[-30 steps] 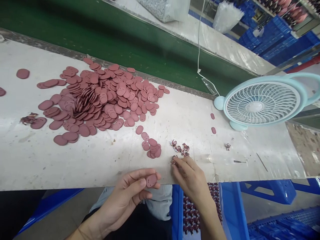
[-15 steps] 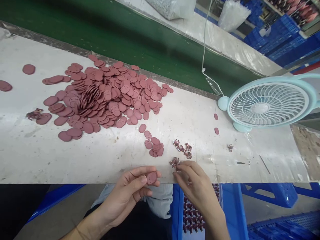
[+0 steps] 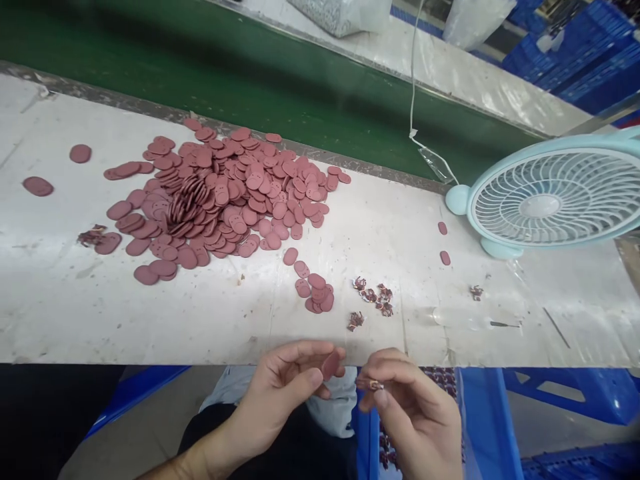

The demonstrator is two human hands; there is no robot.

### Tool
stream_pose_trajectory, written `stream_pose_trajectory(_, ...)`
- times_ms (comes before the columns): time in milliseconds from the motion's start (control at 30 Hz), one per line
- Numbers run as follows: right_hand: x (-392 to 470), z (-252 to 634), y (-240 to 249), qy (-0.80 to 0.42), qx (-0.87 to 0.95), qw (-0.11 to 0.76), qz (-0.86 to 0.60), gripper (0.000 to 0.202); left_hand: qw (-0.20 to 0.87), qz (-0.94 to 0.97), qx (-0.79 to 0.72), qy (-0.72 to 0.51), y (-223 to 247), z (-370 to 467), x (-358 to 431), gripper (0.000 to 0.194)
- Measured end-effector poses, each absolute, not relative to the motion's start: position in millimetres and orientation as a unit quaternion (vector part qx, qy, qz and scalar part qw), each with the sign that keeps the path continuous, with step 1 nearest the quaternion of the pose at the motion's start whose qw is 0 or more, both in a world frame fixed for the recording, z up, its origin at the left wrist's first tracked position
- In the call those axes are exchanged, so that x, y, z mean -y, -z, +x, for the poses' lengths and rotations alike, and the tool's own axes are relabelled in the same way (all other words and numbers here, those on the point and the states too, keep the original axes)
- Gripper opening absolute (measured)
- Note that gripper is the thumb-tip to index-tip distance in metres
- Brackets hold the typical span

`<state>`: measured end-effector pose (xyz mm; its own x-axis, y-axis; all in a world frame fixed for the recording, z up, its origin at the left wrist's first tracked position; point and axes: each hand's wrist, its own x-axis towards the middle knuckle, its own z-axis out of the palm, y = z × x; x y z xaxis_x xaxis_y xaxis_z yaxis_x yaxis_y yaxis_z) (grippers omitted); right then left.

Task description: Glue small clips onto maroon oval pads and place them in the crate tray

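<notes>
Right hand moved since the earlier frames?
Yes, back toward the person. Against the table's near edge: the right hand had its fingertips over the tabletop, by the small dark-red parts; now they're past that edge.

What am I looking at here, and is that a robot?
No robot here, just a person's two bare hands. One camera, worn on the person's head, looks forward and down, so you see about what they see. On the long whitish table is a big pile of flat, reddish ovals, with some small, spiky dark-red pieces nearer the hands. A light-blue fan is at the right. The left hand holds one oval. The right hand pinches a tiny piece, too small to make out well.
</notes>
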<state>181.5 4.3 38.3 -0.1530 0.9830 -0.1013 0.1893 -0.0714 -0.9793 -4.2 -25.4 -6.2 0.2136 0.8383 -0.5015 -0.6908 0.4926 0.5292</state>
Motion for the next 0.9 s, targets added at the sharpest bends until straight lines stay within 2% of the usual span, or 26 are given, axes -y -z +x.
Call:
stream_pose_trajectory(100,1.9,163.3,-40.0,-0.522,0.527,0.417,-0.525,0.015,0.768,0.115,-0.378,-0.504,7.7,-2.0,27.3,0.025)
stream_pose_trajectory(500,-1.0,156.2,-42.1,-0.495,0.555,0.386,-0.546,0.016,0.763,0.094,-0.367,-0.524,6.3,3.6,24.9,0.019)
stream_pose_trajectory(600,-3.7,157.3,-39.2,-0.506,0.563,0.374,-0.536,0.015,0.754,0.080,-0.385,-0.526,7.8,4.9,26.4,0.008)
stream_pose_trajectory(900,-5.9,156.5,-30.4,-0.552,0.526,0.385,-0.520,0.014,0.730,0.104,-0.419,-0.530,8.7,7.9,28.8,0.009)
